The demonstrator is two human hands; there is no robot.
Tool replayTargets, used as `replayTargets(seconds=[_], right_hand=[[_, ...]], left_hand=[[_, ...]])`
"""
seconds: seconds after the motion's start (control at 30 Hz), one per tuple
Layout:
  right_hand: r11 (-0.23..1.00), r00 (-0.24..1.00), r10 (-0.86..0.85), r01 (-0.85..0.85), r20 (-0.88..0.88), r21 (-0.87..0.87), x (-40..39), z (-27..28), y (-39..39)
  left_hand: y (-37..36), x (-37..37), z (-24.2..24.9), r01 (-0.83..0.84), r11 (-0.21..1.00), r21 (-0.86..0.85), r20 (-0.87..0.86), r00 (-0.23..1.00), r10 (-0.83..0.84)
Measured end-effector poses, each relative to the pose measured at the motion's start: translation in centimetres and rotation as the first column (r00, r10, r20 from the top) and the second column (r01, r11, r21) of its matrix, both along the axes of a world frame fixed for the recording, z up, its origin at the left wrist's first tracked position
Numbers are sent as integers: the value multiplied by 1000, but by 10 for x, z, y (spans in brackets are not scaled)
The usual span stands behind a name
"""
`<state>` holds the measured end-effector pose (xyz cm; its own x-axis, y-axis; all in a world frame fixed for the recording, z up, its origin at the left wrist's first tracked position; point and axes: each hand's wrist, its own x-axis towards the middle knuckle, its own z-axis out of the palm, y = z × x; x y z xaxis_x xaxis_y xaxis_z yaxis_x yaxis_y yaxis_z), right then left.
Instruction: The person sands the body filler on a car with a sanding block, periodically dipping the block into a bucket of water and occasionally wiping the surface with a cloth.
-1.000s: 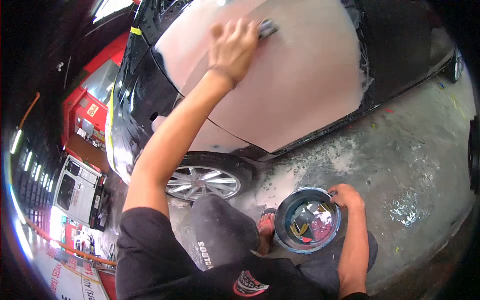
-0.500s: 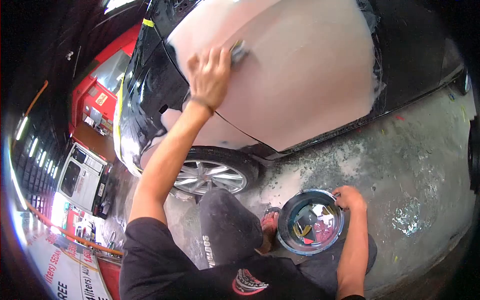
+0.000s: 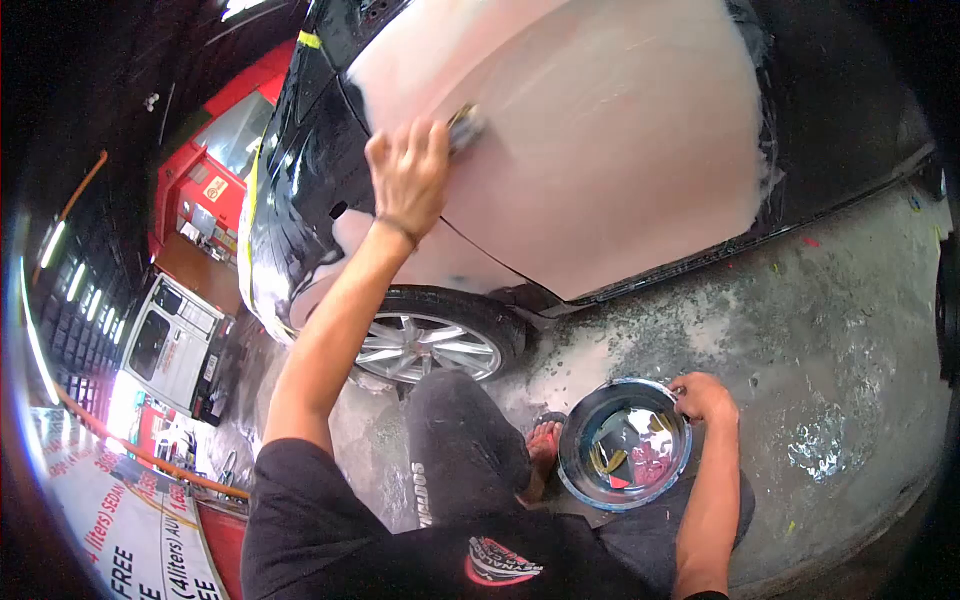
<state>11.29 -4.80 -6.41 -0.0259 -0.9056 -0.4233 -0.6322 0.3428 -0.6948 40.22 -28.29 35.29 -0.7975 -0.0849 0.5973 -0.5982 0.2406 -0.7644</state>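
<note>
My left hand (image 3: 410, 175) presses a small greyish block (image 3: 465, 128) against the car's door panel (image 3: 610, 150), which is coated in pale pinkish filler with black paint around it. Its fingers are bent around the block's near side. Down at the right, my right hand (image 3: 705, 397) grips the rim of a round dark bucket (image 3: 569, 455). Water fills the bucket, with yellow, red and pink pieces in it. Part of the right fingers is hidden at the rim.
The car's wheel (image 3: 430, 345) is just ahead of my knee (image 3: 455, 430). My foot (image 3: 543, 443) rests beside the bucket on the wet concrete floor (image 3: 800, 330). At the left are a white van (image 3: 170, 345), an orange hose (image 3: 170, 478) and a printed banner (image 3: 130, 535).
My left hand and the block have moved slightly down across the panel. My right hand remains at the bucket's rim. The whole view has shifted a little.
</note>
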Motion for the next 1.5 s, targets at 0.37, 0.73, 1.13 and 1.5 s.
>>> replayTargets(seconds=[0.37, 0.73, 1.13, 1.5], right_hand=[[996, 987, -48, 36, 156, 82, -7, -3, 3], [998, 992, -59, 57, 113, 15, -4, -12, 8], [999, 995, -2, -3, 97, 51, -9, 2, 7], [993, 995, -97, 99, -31, 58, 9, 4, 13]], left_hand=[[-1, -46, 36, 63, 994, -87, 61, 996, -58], [13, -200, 65, 148, 989, -17, 126, 981, -145], [3, -54, 32, -50, 997, 66, 229, 973, 33], [5, -332, 59, 338, 940, -39, 66, 940, -335]])
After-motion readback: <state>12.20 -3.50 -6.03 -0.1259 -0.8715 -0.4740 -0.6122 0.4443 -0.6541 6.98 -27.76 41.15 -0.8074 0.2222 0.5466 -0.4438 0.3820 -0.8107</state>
